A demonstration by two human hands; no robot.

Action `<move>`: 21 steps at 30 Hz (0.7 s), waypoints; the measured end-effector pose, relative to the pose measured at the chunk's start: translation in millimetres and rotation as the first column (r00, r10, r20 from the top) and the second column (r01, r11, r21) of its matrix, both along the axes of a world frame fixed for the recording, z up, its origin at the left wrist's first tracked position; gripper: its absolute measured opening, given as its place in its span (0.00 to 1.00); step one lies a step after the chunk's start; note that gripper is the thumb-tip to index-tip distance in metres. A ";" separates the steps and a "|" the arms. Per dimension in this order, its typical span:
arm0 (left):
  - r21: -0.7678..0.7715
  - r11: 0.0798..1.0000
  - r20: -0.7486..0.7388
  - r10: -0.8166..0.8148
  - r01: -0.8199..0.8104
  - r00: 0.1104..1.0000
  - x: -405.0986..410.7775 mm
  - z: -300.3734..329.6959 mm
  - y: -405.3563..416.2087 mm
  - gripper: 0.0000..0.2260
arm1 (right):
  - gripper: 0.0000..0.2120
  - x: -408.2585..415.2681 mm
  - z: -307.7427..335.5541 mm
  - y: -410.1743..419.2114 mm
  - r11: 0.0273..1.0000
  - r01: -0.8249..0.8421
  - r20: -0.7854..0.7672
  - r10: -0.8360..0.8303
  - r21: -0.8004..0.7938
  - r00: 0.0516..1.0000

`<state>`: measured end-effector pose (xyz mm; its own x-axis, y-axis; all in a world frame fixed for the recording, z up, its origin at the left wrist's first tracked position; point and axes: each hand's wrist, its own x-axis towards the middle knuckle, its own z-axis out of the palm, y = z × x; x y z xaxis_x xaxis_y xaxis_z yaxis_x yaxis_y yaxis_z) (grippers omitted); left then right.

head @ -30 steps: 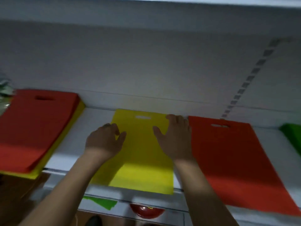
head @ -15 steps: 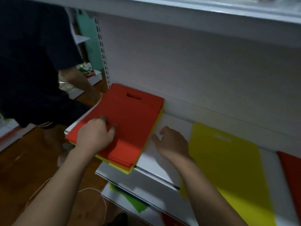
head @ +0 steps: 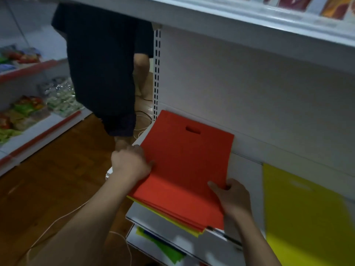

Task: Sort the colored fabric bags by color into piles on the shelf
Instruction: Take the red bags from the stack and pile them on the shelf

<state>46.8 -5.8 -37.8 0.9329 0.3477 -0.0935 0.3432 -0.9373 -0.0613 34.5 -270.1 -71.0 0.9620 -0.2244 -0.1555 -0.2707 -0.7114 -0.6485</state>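
Between both hands (head: 132, 164) lies the red stack (head: 184, 169).

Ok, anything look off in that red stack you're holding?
Yes: yellow bags show under the red bags along the stack's front edge, so the pile is mixed. It also overhangs the shelf edge, gripped by the left hand and right hand.

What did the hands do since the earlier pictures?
Both hands left the yellow bag and moved left to the mixed stack. The right hand now grips its right edge; the left hand holds its left side. The yellow bag stayed flat on the shelf.
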 end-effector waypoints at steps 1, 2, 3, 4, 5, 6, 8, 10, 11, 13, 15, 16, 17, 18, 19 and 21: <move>-0.018 1.000 -0.031 -0.016 0.015 0.999 4.0 2.1 -2.1 0.25 | 0.16 1.3 0.1 -1.2 0.999 -0.001 -0.001 0.001 0.033 1.000; -0.051 0.998 -0.068 -0.024 0.021 0.997 8.5 4.3 -2.9 0.24 | 0.14 2.5 0.8 -1.8 0.998 -0.009 -0.008 0.010 0.068 1.000; -0.093 0.996 -0.104 -0.025 0.015 0.994 13.5 6.0 -2.4 0.23 | 0.13 3.9 0.5 -2.4 0.995 -0.019 -0.022 0.021 0.101 1.000; -0.144 0.990 -0.141 -0.024 0.003 0.990 18.6 6.9 -0.3 0.22 | 0.12 5.1 -0.2 -3.1 0.990 -0.028 -0.033 0.033 0.137 0.999; -0.188 0.982 -0.183 -0.026 -0.009 0.983 22.7 7.5 2.3 0.22 | 0.12 6.2 -1.6 -4.2 0.986 -0.030 -0.048 0.038 0.167 0.998; -0.214 0.977 -0.214 -0.037 -0.010 0.976 26.4 7.6 5.2 0.23 | 0.11 7.1 -2.3 -5.2 0.980 -0.029 -0.065 0.042 0.195 0.997; -0.222 0.975 -0.253 -0.071 0.014 0.965 31.4 6.8 8.5 0.25 | 0.09 7.7 -0.4 -5.1 0.974 -0.040 -0.090 0.061 0.225 0.994; -0.210 0.977 -0.268 -0.086 0.029 0.960 32.1 5.4 7.6 0.27 | 0.08 8.4 1.1 -4.9 0.982 -0.062 -0.061 0.074 0.180 0.995; -0.193 0.980 -0.256 -0.094 0.044 0.962 30.9 5.9 5.6 0.26 | 0.10 8.7 1.1 -5.9 0.991 -0.065 -0.044 0.071 0.117 0.997; -0.147 0.981 -0.184 -0.151 0.125 0.971 28.2 5.8 -0.2 0.25 | 0.14 7.1 2.2 -9.2 0.998 -0.065 -0.006 0.065 -0.010 0.998; -0.122 0.971 -0.071 -0.213 0.204 0.974 23.0 4.2 -8.8 0.23 | 0.14 3.7 3.3 -17.7 0.991 -0.069 0.034 0.073 -0.112 0.997; -0.123 0.965 -0.015 -0.234 0.231 0.972 19.1 3.9 -15.4 0.23 | 0.14 0.8 5.8 -24.2 0.983 -0.062 0.051 0.072 -0.175 0.996; -0.130 0.959 0.032 -0.248 0.250 0.968 14.5 3.9 -24.2 0.22 | 0.14 -2.6 9.9 -32.6 0.968 -0.052 0.066 0.070 -0.245 0.995; -0.140 0.955 0.070 -0.254 0.262 0.965 9.4 4.6 -35.0 0.22 | 0.15 -6.1 14.7 -43.0 0.951 -0.037 0.077 0.064 -0.308 0.995; -0.155 0.952 0.094 -0.253 0.265 0.963 4.7 5.8 -46.7 0.21 | 0.15 -9.8 20.3 -54.8 0.935 -0.016 0.083 0.048 -0.354 0.995; -0.187 0.939 0.126 -0.267 0.287 0.955 -3.4 8.8 -73.5 0.20 | 0.16 -17.5 31.9 -81.8 0.919 0.032 0.089 0.003 -0.393 0.996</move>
<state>43.5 -79.3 -29.0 0.9976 0.0572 -0.0387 0.0627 -0.9854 0.1585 17.0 -351.9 -39.0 0.9639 -0.2644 0.0319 -0.2385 -0.9104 -0.3380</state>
